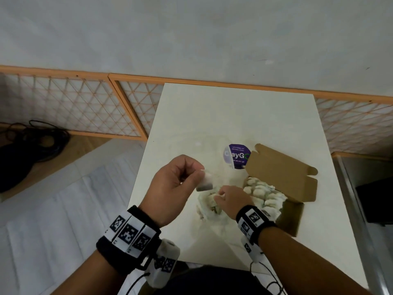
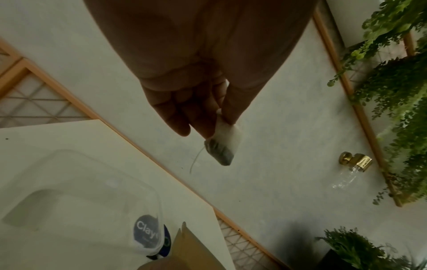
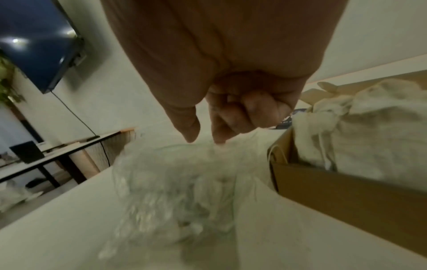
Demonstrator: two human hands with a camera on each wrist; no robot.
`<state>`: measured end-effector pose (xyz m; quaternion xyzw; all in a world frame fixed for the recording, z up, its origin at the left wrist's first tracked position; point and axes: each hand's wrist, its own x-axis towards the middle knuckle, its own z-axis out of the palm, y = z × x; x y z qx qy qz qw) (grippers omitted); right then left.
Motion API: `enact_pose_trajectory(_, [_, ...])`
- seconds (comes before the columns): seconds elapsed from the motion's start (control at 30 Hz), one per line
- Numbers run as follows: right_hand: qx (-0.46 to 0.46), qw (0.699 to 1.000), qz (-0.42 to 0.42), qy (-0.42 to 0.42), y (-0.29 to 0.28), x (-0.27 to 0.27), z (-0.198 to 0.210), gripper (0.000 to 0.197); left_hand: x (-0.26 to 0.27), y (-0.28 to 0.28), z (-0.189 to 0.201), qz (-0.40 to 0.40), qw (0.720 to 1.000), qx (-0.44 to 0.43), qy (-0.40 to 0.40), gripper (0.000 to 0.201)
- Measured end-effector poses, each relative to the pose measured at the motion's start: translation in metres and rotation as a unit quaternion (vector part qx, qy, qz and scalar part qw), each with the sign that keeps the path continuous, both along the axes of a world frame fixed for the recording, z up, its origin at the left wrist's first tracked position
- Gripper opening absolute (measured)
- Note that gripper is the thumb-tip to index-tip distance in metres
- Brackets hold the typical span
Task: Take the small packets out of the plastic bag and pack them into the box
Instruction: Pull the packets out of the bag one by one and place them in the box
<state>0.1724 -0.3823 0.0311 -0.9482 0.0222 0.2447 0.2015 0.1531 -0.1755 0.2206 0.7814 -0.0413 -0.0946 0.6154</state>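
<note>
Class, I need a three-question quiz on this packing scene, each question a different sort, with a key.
1. True or false: the left hand pinches a small packet.
2. Where does the right hand reach? A) the plastic bag B) the box lid C) the floor
3. Fill in: the cardboard box is already ___ with packets.

Key: 1 true; 2 A; 3 filled.

Right hand [image 3: 231,113] over plastic bag [image 3: 175,182]

Left hand [image 1: 176,184] was raised, thumb and fingers pinched together; right hand [image 1: 231,201] lower, fingers curled, thumb and forefinger pointing down.
</note>
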Motion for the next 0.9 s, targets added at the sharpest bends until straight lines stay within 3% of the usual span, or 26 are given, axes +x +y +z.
enact_pose_trajectory(0.13, [-0.036, 0.999, 0.009, 0.014, 0.014, 0.004, -0.008, 0.029, -0.003, 0.011, -0.009, 0.012, 0.999, 0.038, 0.008, 0.01])
enact_pose_trajectory(0.23, [-0.03, 1.0, 0.003, 0.002, 0.016, 0.002, -0.012, 0.007, -0.004, 0.015, -0.015, 0.015, 0.999, 0.038, 0.023, 0.01])
enact_pose_trajectory(0.3, [-0.011, 1.0, -0.005, 0.001, 0.015, 0.001, -0.012, 0.011, -0.003, 0.016, -0.017, 0.016, 0.999, 0.031, 0.032, 0.009])
enact_pose_trajectory(0.6, [0.216, 0.971, -0.08, -0.063, -0.016, -0.008, 0.058, 0.012, 0.006, 0.013, -0.02, -0.009, 0.998, -0.015, 0.066, 0.006])
enact_pose_trajectory(0.73, [0.304, 0.948, -0.091, -0.037, -0.032, -0.015, 0.086, 0.017, 0.007, 0.005, -0.021, -0.033, 0.996, -0.005, 0.08, 0.011])
enact_pose_trajectory(0.9, [0.335, 0.936, -0.105, -0.025, -0.035, -0.019, 0.088, 0.014, 0.007, -0.005, -0.024, -0.064, 0.993, 0.037, 0.094, 0.009])
